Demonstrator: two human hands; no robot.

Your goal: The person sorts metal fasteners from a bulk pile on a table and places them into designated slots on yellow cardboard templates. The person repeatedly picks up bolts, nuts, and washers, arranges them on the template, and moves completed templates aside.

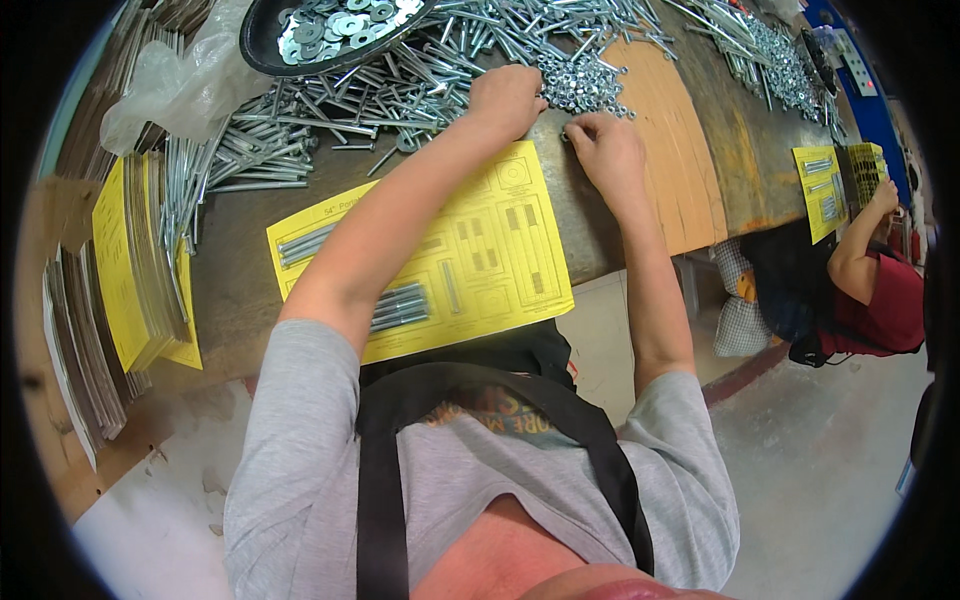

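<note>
My left hand [508,98] rests knuckles-up at the edge of a heap of small silver nuts [585,85], its fingers curled under so I cannot see what they hold. My right hand [603,145] lies just beside it, fingertips pinched near the table surface below the nuts; anything between them is too small to make out. Under my left forearm lies a yellow printed card [480,255] with outlines of parts and a few long bolts [398,305] laid on it. A big spread of long silver bolts [330,105] covers the table beyond.
A black bowl of washers [335,25] stands at the back left beside a crumpled clear plastic bag [170,85]. Stacks of yellow cards and grey sleeves [120,280] lie at the left. Another person in a red top [880,290] works at the right with more yellow cards [822,190].
</note>
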